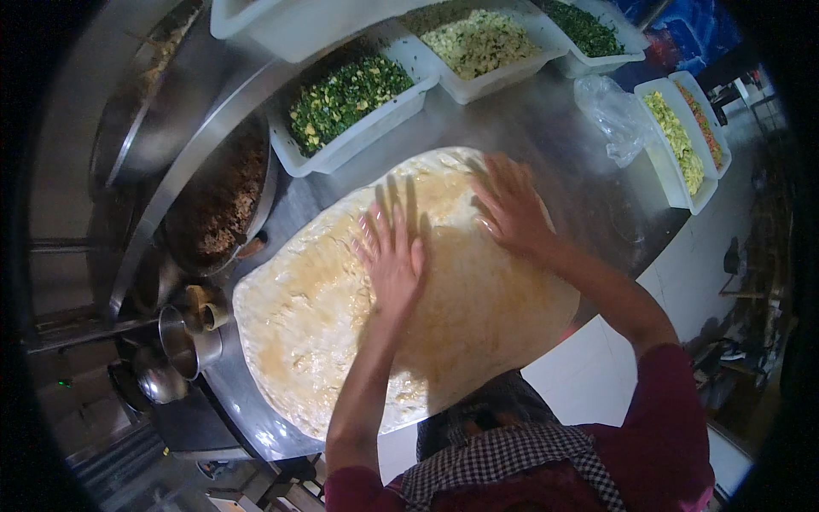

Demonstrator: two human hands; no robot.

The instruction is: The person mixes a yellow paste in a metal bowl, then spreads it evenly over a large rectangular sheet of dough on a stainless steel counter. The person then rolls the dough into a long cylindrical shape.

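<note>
A very large flat sheet of pale dough with a glossy, yellowish, oily surface covers much of the metal worktop. On its upper middle lies my left hand, palm down with the fingers spread. My right hand, slightly blurred, rests on the dough near its upper right edge, its fingers bent a little and apart. Neither hand grips anything. The dough reaches the worktop's near edge, close to a checked apron.
White tubs of chopped greens with yellow bits, pale filling and greens line the far side. At left are a pan of brown crumbly filling and a metal pot. A plastic bag lies beside two narrow tubs at right.
</note>
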